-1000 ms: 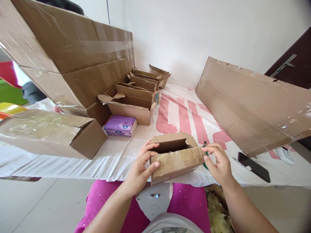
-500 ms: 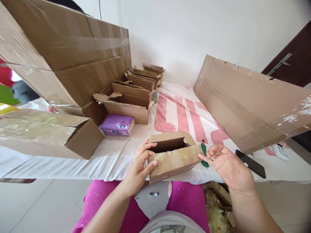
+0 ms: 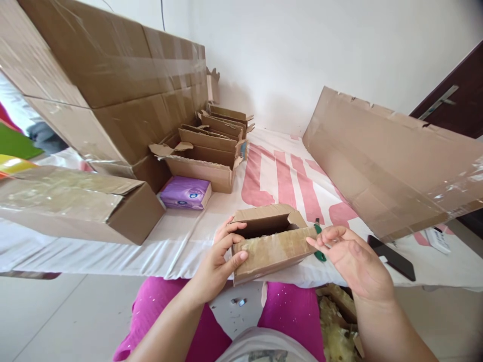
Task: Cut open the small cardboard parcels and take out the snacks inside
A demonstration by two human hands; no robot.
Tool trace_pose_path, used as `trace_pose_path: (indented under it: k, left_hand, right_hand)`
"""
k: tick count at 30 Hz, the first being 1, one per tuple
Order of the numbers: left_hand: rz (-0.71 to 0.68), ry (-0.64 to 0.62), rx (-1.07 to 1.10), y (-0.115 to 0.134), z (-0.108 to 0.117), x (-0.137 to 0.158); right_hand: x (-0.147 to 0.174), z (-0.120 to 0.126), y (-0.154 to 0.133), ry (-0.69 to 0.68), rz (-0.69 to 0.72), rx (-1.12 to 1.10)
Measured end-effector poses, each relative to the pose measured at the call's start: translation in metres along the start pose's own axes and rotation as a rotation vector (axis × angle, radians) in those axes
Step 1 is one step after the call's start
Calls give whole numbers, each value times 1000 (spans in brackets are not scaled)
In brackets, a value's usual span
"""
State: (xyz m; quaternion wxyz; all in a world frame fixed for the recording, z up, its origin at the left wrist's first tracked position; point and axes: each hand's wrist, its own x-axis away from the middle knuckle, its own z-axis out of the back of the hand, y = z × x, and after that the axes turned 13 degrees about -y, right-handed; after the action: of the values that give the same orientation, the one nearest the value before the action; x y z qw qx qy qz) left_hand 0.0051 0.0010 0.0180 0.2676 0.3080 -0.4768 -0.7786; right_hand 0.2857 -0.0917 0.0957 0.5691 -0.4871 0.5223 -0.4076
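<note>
At left, a long carton [image 3: 68,201] lies beside a purple pack [image 3: 184,193], with torn boxes [image 3: 211,176] in a row behind. The left hand [image 3: 221,259] is clamped on the left end of the box [image 3: 269,254], fingers over the rim, thumb on its taped side. The box sits at the near edge of the table [image 3: 192,236], mouth upward; its long axis runs left to right, right end angled slightly away from the person. It should be light, with fairly stiff walls, bendable torn edges and slick tape; the end walls look the best hold. A green knife [image 3: 320,255] lies just beside the right end, where the right hand [image 3: 360,264] touches with its fingertips, loosely curled, thumb apart. Farther right lies a phone [image 3: 392,258].
</note>
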Motion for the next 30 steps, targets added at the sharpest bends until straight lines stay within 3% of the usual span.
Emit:
trace_pose_path:
  k: [9,14,19,27,30]
  left_hand:
    - [6,4,28,1,-1,0]
    - [9,-3,19,1,-1,0]
    - [-2,1,-6,1,-1,1]
    - [-23,-5,-48,2,-1,2]
    - [-28,-4,-50,2,-1,3]
  right_hand:
    - [-2,-16,5,-167,-41,-113]
    - [-13,-17,15,33,139,608]
    - [-40,-30,13,-136,242,1109]
    - [-59,-40,15,-274,173,1188]
    - [-57,-38,18,-273,233,1215]
